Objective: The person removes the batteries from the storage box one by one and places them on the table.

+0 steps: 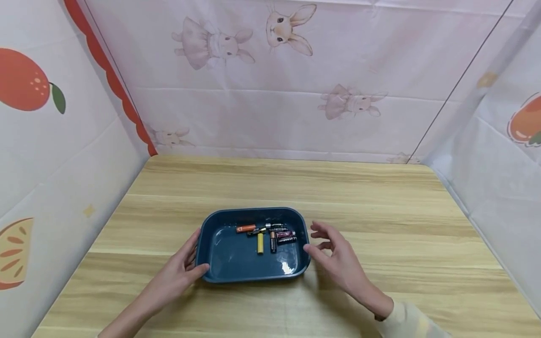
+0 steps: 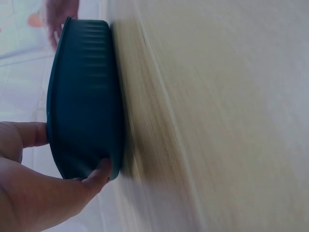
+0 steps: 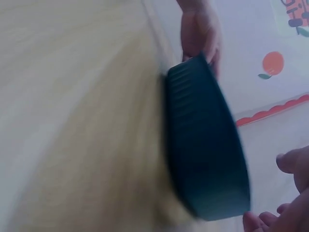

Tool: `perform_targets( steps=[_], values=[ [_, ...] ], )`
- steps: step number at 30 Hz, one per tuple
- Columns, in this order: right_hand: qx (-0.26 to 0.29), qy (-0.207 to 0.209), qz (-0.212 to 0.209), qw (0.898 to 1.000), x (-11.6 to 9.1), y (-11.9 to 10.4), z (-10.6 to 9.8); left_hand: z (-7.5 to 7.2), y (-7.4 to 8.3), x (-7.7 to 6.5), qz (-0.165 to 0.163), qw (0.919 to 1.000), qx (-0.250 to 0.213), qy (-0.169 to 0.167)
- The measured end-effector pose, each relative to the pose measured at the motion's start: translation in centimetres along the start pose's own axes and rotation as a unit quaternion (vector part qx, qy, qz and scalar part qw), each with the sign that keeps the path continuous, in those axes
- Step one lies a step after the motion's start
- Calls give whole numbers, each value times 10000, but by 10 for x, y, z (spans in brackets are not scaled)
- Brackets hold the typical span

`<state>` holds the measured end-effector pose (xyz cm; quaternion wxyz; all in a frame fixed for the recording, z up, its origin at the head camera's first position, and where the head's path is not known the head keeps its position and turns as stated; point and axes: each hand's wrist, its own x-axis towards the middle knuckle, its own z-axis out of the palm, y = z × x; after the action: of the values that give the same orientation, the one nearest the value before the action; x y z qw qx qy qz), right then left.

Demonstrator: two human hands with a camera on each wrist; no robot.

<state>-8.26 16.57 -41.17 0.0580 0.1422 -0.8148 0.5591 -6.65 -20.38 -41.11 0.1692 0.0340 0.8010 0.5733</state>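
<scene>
The right sleeve (image 1: 409,321) is pale cream with a yellowish patch (image 1: 422,324) and a dark edge strip (image 1: 379,318).

A pale wood-grain counter (image 1: 380,206) with rounded far corners spread below creased, printed sheeting. Behind it hung a pinkish back sheet (image 1: 274,129), its rabbits turned sideways: a long-eared rabbit head (image 1: 289,30) near the top, a dressed rabbit (image 1: 198,44) left of it, and another dressed rabbit (image 1: 338,103) lower and to the right. A red scalloped border (image 1: 111,77) ran down the left corner. The whitish left sheet (image 1: 72,155) bore a red-orange fruit (image 1: 21,80) with a green leaf and, lower, a fruit slice (image 1: 16,253). The right sheet (image 1: 503,188) showed an orange fruit (image 1: 526,119), cut off by the view's edge.
</scene>
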Motion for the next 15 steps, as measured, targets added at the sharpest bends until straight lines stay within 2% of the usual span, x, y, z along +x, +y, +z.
perform_targets(
  steps=[5, 9, 15],
  values=[
    [72, 84, -66, 9999, 12, -18, 2, -1, 1, 1, -18, 10000, -19, -12],
    [68, -270, 165, 9995, 19, -31, 12, 0, 1, 0, -29, 10000, -70, -37],
    [-455, -748, 548, 9947, 30, -42, 28, 0, 1, -1, -18, 9999, -113, -22]
  ],
)
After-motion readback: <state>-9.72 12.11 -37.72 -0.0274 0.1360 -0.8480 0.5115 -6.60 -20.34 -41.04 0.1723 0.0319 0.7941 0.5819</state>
